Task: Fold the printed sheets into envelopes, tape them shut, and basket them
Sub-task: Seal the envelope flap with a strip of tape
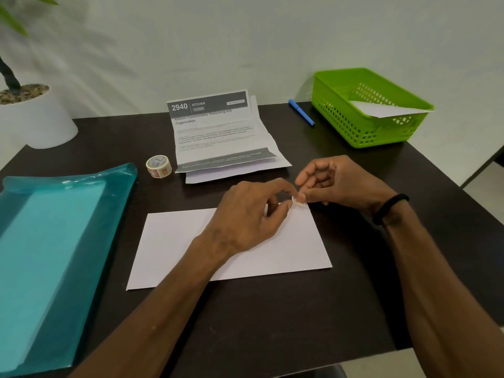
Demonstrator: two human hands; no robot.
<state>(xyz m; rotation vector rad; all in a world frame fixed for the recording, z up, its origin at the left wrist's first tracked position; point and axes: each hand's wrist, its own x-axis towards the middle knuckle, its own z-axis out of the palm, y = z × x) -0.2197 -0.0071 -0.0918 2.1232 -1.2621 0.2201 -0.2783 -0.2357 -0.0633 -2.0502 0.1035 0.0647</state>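
A white envelope (297, 249) lies flat on the dark table in front of me. My left hand (245, 216) rests over its upper middle, and its fingertips pinch a small piece of tape (298, 203) at the envelope's top right edge. My right hand (335, 184) pinches the same piece from the right with thumb and finger. A roll of patterned tape (159, 165) stands to the left of the folded printed sheets (218, 132), which lie behind the envelope. The green basket (354, 126) at the back right holds a white envelope (387, 110).
A teal plastic folder (54, 236) with blue paper covers the table's left side. A blue pen (301, 112) lies left of the basket. A white plant pot (35, 118) stands at the back left. The table's right edge runs just past the basket.
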